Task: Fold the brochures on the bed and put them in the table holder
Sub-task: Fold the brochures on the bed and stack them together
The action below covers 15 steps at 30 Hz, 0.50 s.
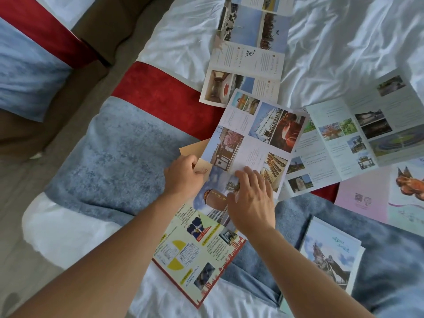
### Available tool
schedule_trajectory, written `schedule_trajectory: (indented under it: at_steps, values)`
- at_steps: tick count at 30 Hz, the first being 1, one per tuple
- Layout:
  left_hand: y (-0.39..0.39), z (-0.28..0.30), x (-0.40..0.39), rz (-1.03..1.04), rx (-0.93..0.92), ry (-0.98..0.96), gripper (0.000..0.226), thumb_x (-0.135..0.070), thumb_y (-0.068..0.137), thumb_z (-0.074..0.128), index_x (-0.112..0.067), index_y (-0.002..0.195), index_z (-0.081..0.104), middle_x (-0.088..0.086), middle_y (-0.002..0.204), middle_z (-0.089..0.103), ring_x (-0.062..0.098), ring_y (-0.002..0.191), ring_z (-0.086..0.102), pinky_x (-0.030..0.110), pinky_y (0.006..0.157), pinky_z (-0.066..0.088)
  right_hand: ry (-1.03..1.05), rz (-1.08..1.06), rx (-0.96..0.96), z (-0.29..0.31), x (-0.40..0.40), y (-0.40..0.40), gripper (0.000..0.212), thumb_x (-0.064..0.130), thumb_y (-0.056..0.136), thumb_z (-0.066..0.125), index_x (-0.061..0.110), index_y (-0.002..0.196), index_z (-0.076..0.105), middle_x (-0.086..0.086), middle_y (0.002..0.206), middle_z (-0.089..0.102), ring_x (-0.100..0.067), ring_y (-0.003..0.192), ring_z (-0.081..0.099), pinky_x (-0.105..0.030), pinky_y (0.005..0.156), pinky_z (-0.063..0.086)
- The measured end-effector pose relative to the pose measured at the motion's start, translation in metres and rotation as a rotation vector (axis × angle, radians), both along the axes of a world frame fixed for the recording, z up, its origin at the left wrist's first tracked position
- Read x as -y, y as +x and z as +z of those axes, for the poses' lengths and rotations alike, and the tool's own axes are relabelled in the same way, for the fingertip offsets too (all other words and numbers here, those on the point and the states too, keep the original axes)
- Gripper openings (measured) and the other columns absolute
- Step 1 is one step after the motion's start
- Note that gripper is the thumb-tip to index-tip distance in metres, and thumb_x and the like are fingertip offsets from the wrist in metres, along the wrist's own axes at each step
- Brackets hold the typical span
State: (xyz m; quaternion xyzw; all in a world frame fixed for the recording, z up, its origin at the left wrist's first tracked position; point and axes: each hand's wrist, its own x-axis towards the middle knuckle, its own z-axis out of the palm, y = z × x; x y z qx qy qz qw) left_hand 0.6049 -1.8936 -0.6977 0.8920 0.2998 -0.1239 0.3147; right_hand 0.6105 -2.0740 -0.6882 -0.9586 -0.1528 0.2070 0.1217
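Flatly, right hand (251, 203) grip spread on glossy brochure (252, 138); left hand (183, 176) grip pinching tan flap (204, 167).

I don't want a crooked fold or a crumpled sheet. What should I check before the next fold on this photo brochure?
1. Left hand has a grip on the brochure edge: ok, it pinches a tan flap.
2. Right hand pressing the photo brochure flat: ok, fingers spread on it.
3. Nothing lying under it: not ok, it overlaps the yellow brochure and the pale brochure.
4. Crease aligned: cannot tell.
5. Table holder within reach: cannot tell, not in view.
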Motion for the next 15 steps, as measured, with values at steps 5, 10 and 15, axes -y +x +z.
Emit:
schedule_trajectory:
  at_steps: [5, 10, 15]
  values:
    - [-0.010, 0.007, -0.001, 0.082, 0.119, -0.075, 0.015, -0.006, 0.086, 0.061, -0.015, 0.077, 0.052, -0.008, 0.073, 0.055, 0.012, 0.067, 0.052, 0.036, 0.068, 0.043, 0.033, 0.007, 0.044, 0.006, -0.003, -0.001, 0.047, 0.024, 0.091, 0.055, 0.018, 0.137, 0.048, -0.002, 0.129, 0.058, -0.026, 0.126, 0.048, -0.049, 0.116, 0.026]
    - [-0.022, 0.014, -0.002, 0.179, 0.161, -0.206, 0.029, -0.031, 0.084, 0.073, -0.021, 0.104, 0.054, -0.007, 0.094, 0.064, 0.012, 0.082, 0.062, 0.034, 0.070, 0.052, 0.153, -0.016, 0.051, 0.022, -0.009, -0.005, 0.043, 0.037, 0.083, 0.033, 0.010, 0.100, 0.062, -0.007, 0.088, 0.064, -0.031, 0.087, 0.058, -0.046, 0.092, 0.042]
    - [-0.027, 0.013, -0.005, 0.239, 0.116, -0.303, 0.040, -0.026, 0.081, 0.065, -0.030, 0.119, 0.051, -0.010, 0.121, 0.053, 0.013, 0.115, 0.052, 0.040, 0.097, 0.048, 0.351, -0.079, 0.125, 0.032, -0.009, -0.011, 0.041, 0.042, 0.072, 0.027, 0.013, 0.079, 0.055, -0.004, 0.070, 0.061, -0.028, 0.060, 0.055, -0.041, 0.068, 0.045]
